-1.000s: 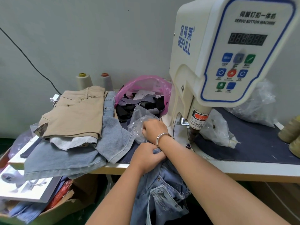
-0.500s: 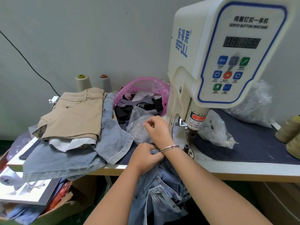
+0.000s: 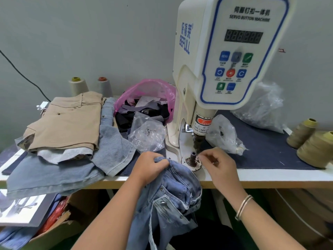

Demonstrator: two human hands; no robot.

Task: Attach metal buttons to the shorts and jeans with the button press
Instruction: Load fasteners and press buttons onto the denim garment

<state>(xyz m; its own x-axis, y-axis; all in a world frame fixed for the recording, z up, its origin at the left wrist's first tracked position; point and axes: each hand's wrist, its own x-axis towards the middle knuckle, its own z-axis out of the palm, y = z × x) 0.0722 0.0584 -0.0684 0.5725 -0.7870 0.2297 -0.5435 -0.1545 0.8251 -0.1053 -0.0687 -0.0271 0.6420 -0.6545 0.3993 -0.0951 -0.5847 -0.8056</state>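
Note:
The white button press stands on the table, its punch raised over the lower die. My left hand grips the waistband of blue jeans that hang over the table's front edge, just left of the die. Right beside the die, my right hand pinches a small metal button at its fingertips; the button is mostly hidden. A clear bag of buttons lies behind my left hand. Tan shorts top a pile of denim at the left.
A pink bag of fabric scraps sits behind the button bag. Two more clear plastic bags lie right of the press. Thread cones stand at the right edge and the back left. A cardboard box sits below.
My right hand has left the clear button bag and moved right, to the lower die, with its fingertips pinched. My left hand keeps hold of the jeans.

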